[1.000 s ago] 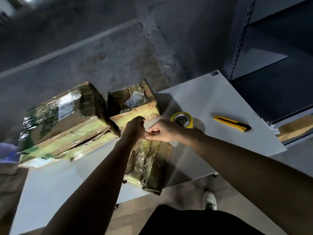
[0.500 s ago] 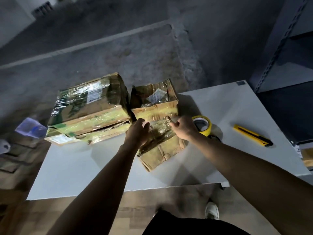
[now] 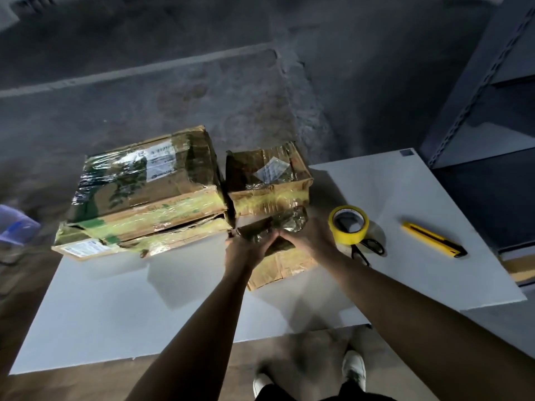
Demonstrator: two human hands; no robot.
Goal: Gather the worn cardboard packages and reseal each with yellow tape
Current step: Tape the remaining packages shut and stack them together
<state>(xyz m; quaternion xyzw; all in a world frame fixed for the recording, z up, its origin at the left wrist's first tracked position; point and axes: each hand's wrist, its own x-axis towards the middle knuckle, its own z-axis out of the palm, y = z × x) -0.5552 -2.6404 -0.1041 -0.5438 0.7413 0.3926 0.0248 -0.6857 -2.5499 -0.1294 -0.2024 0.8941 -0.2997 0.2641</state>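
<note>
From the head camera, both hands meet on the small cardboard package (image 3: 282,266), which lies tilted on the white table (image 3: 115,314) in front of the person. The left hand (image 3: 246,251) curls its fingers over the package's crumpled, film-wrapped top edge, and the right hand (image 3: 308,241) grips the same edge just beside it, so the two hands touch at the knuckles. Directly beyond the hands sits a medium package (image 3: 267,180) with a band of yellow tape along its near side, touching the small one. To the left of the left hand, two large flat packages (image 3: 144,183) lie stacked, wrapped in shiny film and yellowish tape, overhanging the table's far edge. Just right of the right hand stands the yellow tape roll (image 3: 348,224), on its side with the hole facing up, and black scissors (image 3: 367,250) lie against it. Farther right, well apart from the hands, a yellow utility knife (image 3: 434,240) lies on the table. Grey metal shelving (image 3: 477,96) rises beyond that.
</note>
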